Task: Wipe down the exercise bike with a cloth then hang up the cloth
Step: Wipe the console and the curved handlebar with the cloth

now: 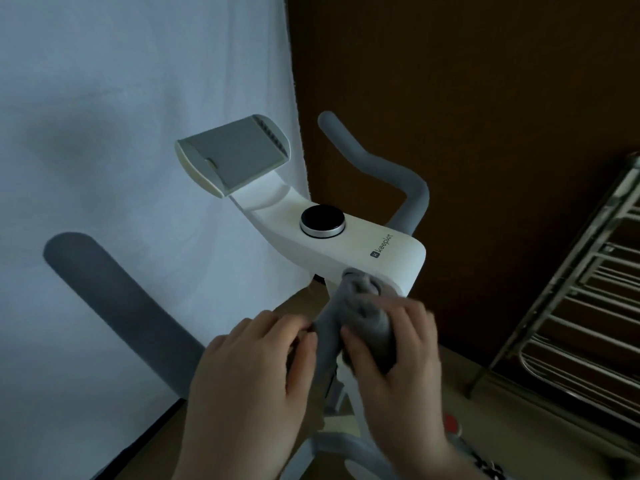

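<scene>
Cloth sits bunched in a grey wad just under the near end of the bike's white console, top of the wad touching the console's underside or the stem below it — can't tell which. Right hand wraps it, fingers and thumb curled round the lower part; that looks like the working hand, placed to rub the stem area. Left hand is next to it, fingertips bent in toward the cloth's left edge, probably bracing or regathering it — whether it actually pinches fabric is hidden by its own knuckles. Judgement: wiping in progress on the console end, hanging step not reached. Drying rack stands at the right, likely the hanging spot, cut off by the frame edge. Grey handlebars and black knob are clear of the hands. Motion blur smears the right fingers. Bike frame below the hands is mostly blocked; seat and pedals out of view.
</scene>
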